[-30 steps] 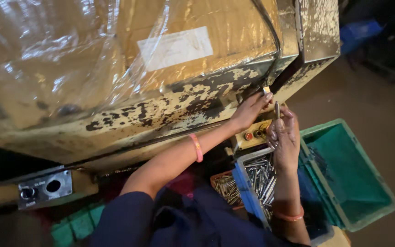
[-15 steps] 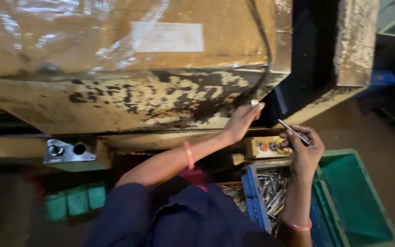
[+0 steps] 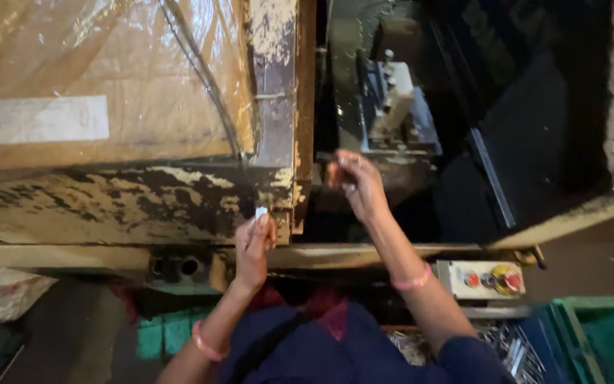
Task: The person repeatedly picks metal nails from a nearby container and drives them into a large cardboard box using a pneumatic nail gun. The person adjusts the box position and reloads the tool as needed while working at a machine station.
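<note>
Head view, left: left hand (image 3: 254, 245) pinches small white piece (image 3: 261, 212) against chipped yellow machine frame (image 3: 143, 203).
Centre: right hand (image 3: 355, 181) closed on something blurred, unidentifiable, at dark machine opening (image 3: 392, 114).
Right: grey button box (image 3: 485, 279), green plastic crate (image 3: 605, 341) cut off.

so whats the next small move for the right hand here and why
Probably ease the right hand forward into the dark machine opening. It hovers at the mouth with fingers pinched, likely on a small part too blurred to identify, and the metal fixture sits just beyond. The left hand rests on the worn frame, apparently bracing.
</note>
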